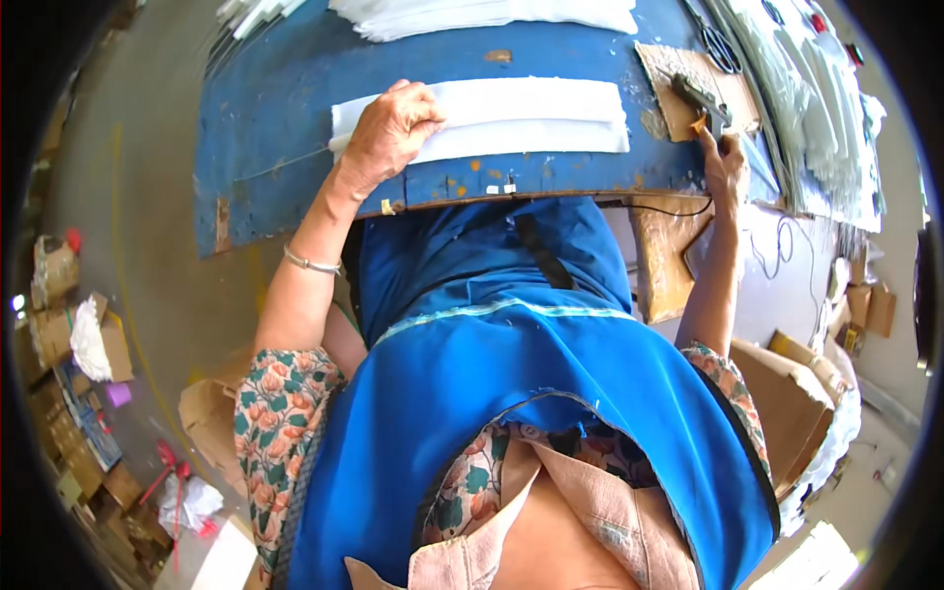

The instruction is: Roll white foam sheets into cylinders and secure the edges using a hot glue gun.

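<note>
My left hand (388, 133) presses flat on the left end of a long folded white strip (531, 116) that lies across the blue worktable (285, 147). Its fingers curl over the strip's upper fold. My right hand (725, 165) is at the table's right side, gripping the handle of a dark glue gun (700, 98) with an orange trigger. The gun rests over a piece of brown cardboard (678, 108). A black cord (678, 208) runs from it along the table's front edge.
More white folded sheets (482, 15) lie at the table's far edge. Clear plastic pieces (816, 108) and scissors (723, 44) are stacked at the right. Cardboard boxes (69, 324) and scraps sit on the floor at the left, more boxes (787, 393) at the right.
</note>
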